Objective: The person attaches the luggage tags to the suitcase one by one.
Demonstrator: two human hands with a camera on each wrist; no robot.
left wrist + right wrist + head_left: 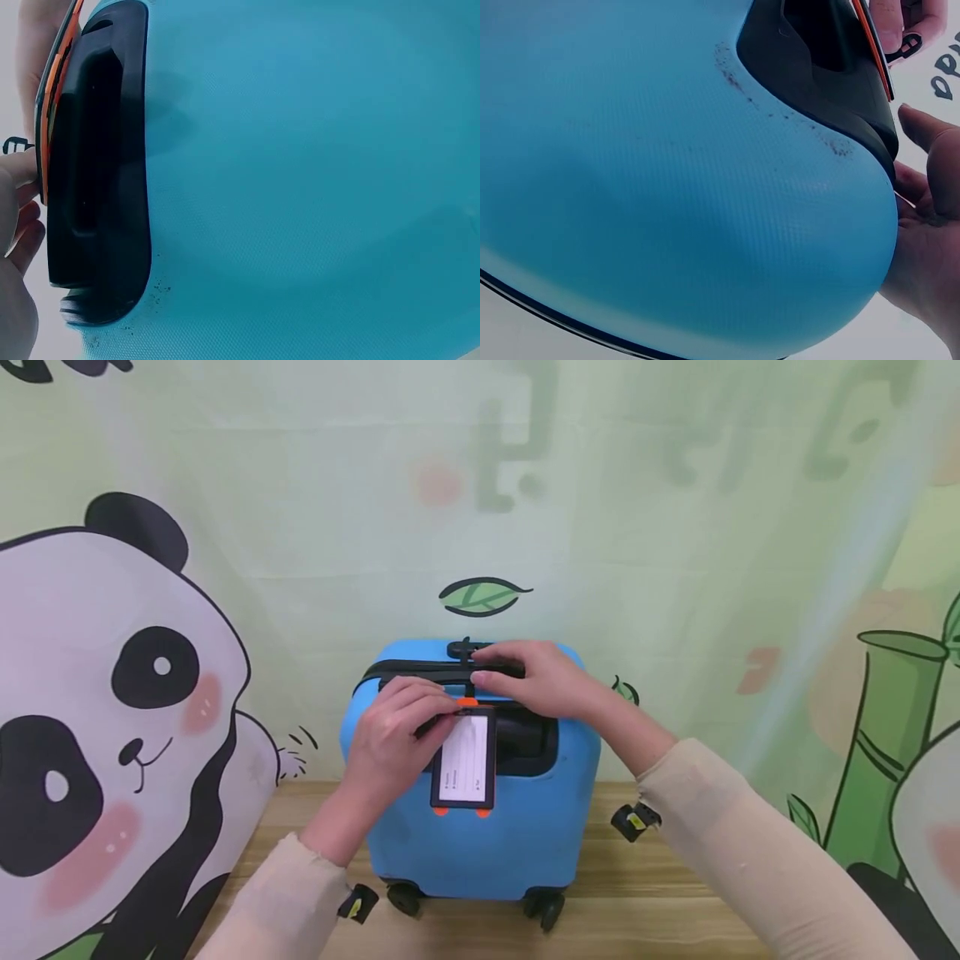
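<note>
A blue suitcase stands upright, with a black handle recess in its front. A luggage tag with a white card, black frame and orange edging hangs over this recess. My left hand pinches the tag's upper edge between thumb and fingers. A black strap runs up from the tag over the suitcase's top handle. Right beside the strap is my right hand, thumb and fingers apart. In the right wrist view, its fingers lie against the suitcase's top edge, partly hidden.
Small black wheels carry the suitcase on a wood-grain surface. Close behind hangs a pale green backdrop printed with pandas, leaves and bamboo. A small black device hangs at the right sleeve, another at the left.
</note>
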